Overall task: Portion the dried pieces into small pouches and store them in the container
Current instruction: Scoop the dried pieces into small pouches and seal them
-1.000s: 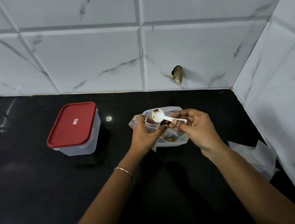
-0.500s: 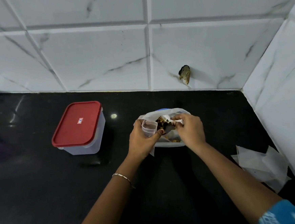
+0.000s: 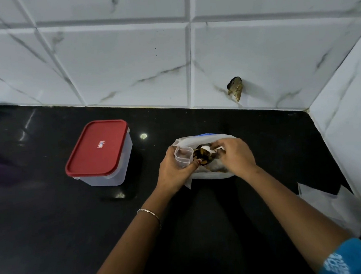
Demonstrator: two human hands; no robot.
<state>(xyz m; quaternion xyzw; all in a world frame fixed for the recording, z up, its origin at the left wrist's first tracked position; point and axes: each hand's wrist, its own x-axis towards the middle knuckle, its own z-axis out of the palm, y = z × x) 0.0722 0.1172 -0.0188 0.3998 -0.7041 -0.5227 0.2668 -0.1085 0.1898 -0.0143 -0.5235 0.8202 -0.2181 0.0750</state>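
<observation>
Pinching small pouch [image 3: 183, 157] open with left hand [image 3: 173, 170], gripping white scoop [image 3: 210, 150] with right hand [image 3: 235, 156] mid-frame; load level, tip slowly, pouch mouth over big bag [image 3: 197, 139].

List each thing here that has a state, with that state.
Container, closed, red lid on.
Small pouch, mouth open, gripped by left hand.
Large bag, open, holding dried pieces.
Scoop, down in that bag, pinched by right hand.
Spare pouches, lying loose on the counter.
</observation>
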